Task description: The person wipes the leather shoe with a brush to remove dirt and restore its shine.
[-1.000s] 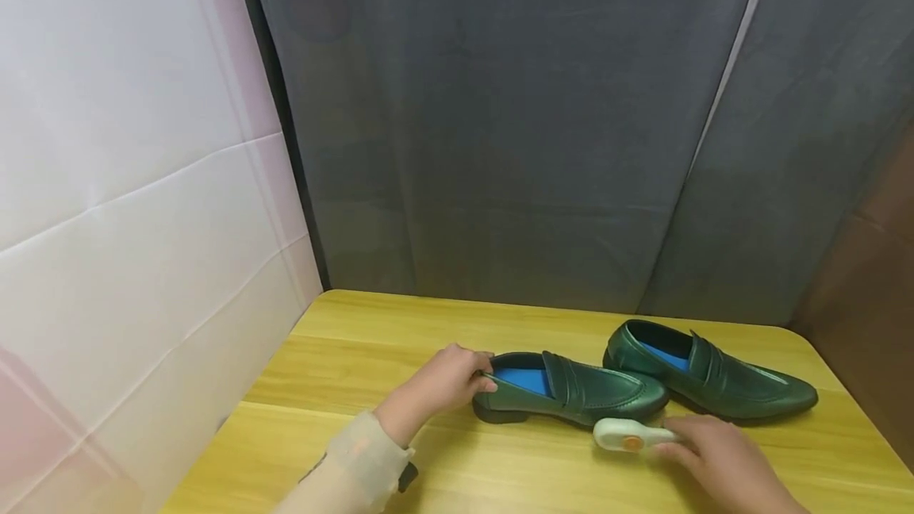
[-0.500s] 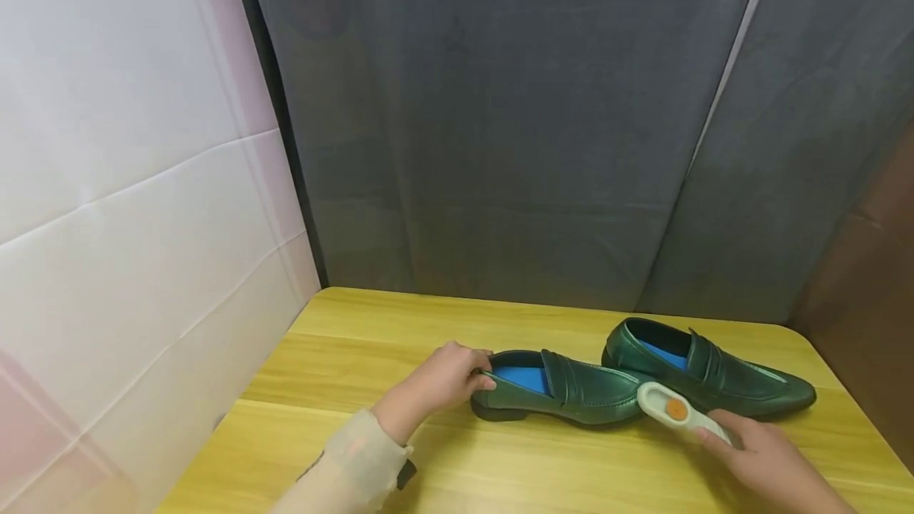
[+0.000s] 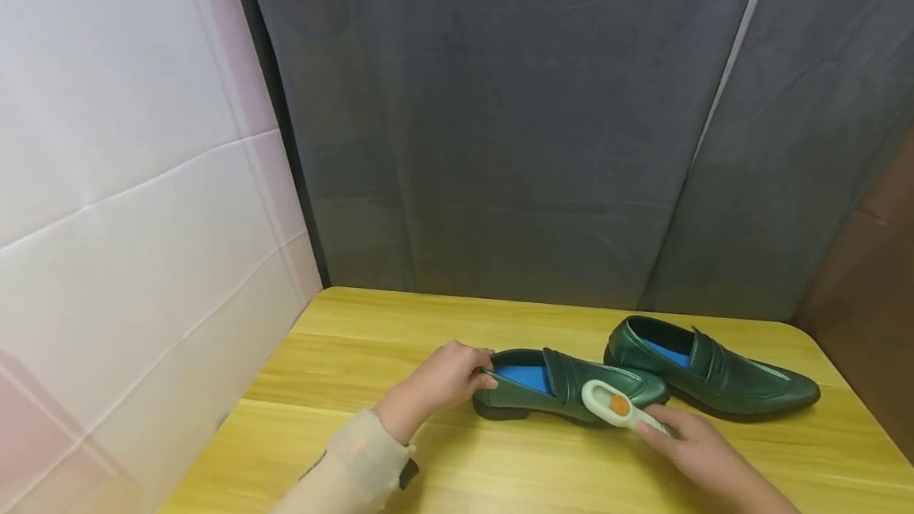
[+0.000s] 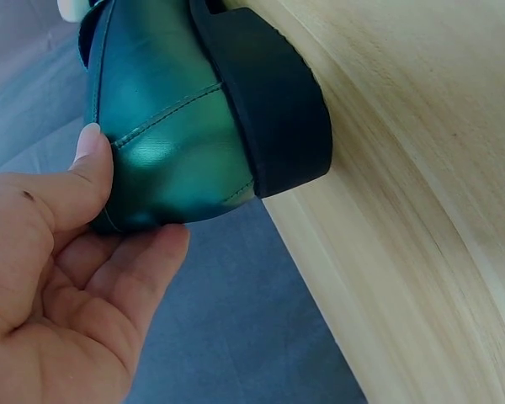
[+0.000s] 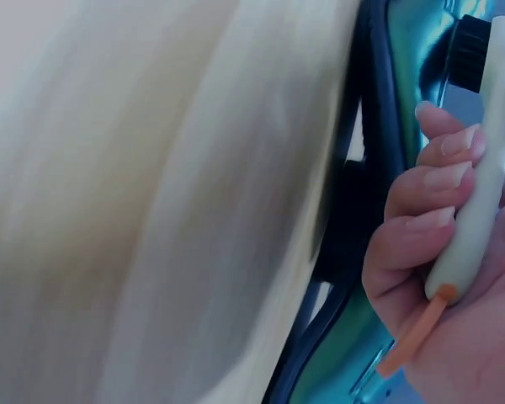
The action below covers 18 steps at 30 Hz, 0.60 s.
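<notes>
A dark green loafer [image 3: 603, 384] with a blue insole stands on the table, toe to the right. My left hand [image 3: 447, 375] grips its heel end, the thumb at the rim of the opening; in the left wrist view the left hand [image 4: 76, 278] pinches the back of the loafer [image 4: 164, 143]. In my right hand [image 3: 696, 446] is a pale green shoe brush [image 3: 607, 403] with an orange button, held over the loafer's near side by the vamp. The right wrist view shows fingers curled round the brush handle [image 5: 480, 202], its dark bristles [image 5: 469, 53] against or close to the green upper.
A second green loafer [image 3: 721, 375] stands behind and to the right, its rear side by the first one's toe. The yellow wooden table [image 3: 385, 324] ends at a grey curtain [image 3: 500, 141]. A white panel [image 3: 143, 141] rises on the left and a brown one [image 3: 871, 276] on the right.
The brush moved from low beside the toe, up and right to the toe tip, then back left along the near loafer toward its vamp. My left hand stays at the heel.
</notes>
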Each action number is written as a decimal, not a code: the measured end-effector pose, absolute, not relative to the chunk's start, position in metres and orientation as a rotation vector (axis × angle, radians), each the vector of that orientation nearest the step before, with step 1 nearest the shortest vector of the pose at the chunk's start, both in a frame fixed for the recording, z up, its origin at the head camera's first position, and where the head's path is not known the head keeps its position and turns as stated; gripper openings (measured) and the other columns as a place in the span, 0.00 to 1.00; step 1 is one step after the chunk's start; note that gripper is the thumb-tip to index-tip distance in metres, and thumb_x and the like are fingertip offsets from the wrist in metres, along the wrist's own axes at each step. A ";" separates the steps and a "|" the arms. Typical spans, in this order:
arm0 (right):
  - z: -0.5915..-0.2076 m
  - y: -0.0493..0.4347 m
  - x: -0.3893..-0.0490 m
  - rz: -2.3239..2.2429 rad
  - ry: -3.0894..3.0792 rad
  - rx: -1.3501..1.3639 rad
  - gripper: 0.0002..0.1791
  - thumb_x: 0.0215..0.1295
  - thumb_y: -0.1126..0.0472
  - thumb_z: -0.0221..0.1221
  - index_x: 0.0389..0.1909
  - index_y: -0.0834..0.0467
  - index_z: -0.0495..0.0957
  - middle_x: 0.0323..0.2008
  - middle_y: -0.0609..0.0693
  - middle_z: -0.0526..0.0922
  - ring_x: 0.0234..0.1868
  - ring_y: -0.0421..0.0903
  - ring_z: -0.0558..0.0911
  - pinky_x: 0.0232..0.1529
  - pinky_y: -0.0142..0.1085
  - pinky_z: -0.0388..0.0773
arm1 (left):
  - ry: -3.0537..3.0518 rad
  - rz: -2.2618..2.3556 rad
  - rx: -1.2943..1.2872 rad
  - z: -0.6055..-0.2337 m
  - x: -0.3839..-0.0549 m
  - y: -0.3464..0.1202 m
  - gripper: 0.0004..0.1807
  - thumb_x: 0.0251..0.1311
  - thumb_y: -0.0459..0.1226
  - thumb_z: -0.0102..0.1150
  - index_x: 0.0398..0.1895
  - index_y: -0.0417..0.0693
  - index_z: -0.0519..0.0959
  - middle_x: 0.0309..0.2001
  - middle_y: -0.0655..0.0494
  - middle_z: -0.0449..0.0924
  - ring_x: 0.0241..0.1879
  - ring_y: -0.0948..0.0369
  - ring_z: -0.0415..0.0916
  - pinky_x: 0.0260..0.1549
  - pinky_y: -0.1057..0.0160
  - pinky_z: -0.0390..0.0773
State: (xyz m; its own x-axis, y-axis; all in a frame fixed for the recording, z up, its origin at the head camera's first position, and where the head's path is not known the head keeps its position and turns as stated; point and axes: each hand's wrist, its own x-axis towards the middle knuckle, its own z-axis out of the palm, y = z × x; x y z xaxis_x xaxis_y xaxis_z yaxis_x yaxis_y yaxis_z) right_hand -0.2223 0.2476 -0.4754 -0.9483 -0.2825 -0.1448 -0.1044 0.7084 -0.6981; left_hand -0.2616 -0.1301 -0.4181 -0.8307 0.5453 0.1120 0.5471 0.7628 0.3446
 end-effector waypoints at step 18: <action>-0.456 0.196 -0.229 -1.054 2.787 -0.439 0.24 0.74 0.37 0.51 0.60 0.46 0.77 0.50 0.48 0.85 0.48 0.44 0.80 0.46 0.45 0.78 | -2.939 -0.575 -0.915 -0.420 -0.262 -0.130 0.11 0.65 0.42 0.65 0.42 0.45 0.88 0.59 0.45 0.83 0.45 0.55 0.87 0.40 0.68 0.83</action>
